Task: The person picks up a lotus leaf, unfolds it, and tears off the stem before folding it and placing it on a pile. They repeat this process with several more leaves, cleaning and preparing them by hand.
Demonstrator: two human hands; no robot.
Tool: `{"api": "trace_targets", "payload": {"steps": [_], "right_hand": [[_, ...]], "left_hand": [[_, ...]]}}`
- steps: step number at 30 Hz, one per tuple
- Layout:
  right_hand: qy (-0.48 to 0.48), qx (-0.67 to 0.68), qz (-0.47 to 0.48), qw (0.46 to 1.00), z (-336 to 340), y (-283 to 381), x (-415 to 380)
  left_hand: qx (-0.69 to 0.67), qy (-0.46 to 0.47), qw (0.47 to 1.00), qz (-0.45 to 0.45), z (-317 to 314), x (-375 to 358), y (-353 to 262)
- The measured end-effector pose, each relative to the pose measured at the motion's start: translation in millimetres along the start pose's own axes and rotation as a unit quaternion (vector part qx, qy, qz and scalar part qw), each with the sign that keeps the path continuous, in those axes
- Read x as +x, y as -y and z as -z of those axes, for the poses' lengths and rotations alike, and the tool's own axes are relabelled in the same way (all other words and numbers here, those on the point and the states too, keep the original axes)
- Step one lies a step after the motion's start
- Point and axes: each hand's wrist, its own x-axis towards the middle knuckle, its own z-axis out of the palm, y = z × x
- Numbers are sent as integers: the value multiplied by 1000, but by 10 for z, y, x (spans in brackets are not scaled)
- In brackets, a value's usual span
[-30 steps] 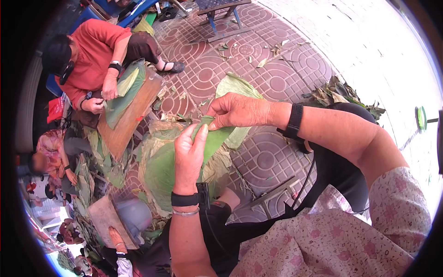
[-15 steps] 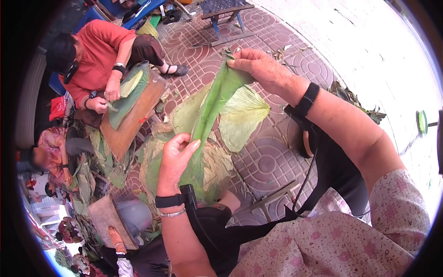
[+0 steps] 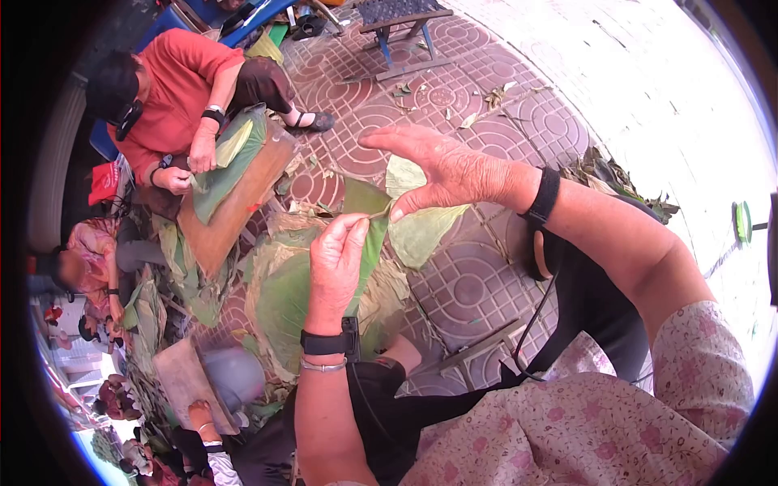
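Observation:
Pinched between the thumb and fingers of my left hand (image 3: 337, 257) is the edge of a green leaf (image 3: 370, 255). My right hand (image 3: 442, 172) is just right of it, fingers spread and thumb tip close to the pinched edge; whether the thumb touches the leaf I cannot tell. Below my left hand lies a large green leaf (image 3: 285, 312) on dry, wrinkled leaves (image 3: 389, 296). A pale green leaf (image 3: 423, 235) shows behind my right hand, over the tiled ground.
At the upper left a person in red (image 3: 180, 89) handles leaves on a wooden board (image 3: 266, 182). More people sit at the left. A small blue-legged stool (image 3: 403, 40) stands at the top. Another board (image 3: 190, 377) is at lower left, and dry leaves (image 3: 612, 174) lie at right.
My right hand has let go of the leaf's upper end and moved down with its fingers spread. My left hand has moved up and right, and the leaf is no longer stretched upward.

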Motion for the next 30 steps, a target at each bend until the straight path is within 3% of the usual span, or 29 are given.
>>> {"api": "trace_targets", "payload": {"steps": [2,4,5,7,9,10,13,15,22,25,28,30], "right_hand": [[38,19,73,996,-89,174,-1],[148,79,-36,985,-206,213,-90],[203,108,-89,969,-248,207,-120],[182,140,-121,966,-227,162,-127],[157,180,-154,959,-222,61,-117],[97,150,-111,978,-247,34,-115],[143,195,-133,961,-191,40,-71],[79,212,-83,971,-196,194,-46],[206,216,-51,953,-196,176,-66],[298,142,-104,938,-172,159,-83],[169,207,-89,960,-240,45,-100],[147,206,-146,956,-123,-32,-63]], "left_hand": [[-9,9,1000,-20,-123,-20,-54],[-10,21,999,-40,-170,-31,-102],[-40,25,999,-2,-169,-42,-122],[-101,32,992,73,-163,-69,-149],[-102,47,992,59,-145,-51,-102],[-103,55,992,52,-138,-40,-90],[-77,79,993,52,-145,-58,-143],[-61,71,995,37,-166,-56,-90],[8,18,1000,-14,-177,-91,-83],[2,18,1000,-1,-159,-78,-88],[-124,23,991,52,-254,-79,-161],[-46,59,995,72,-130,-71,-70]]}}
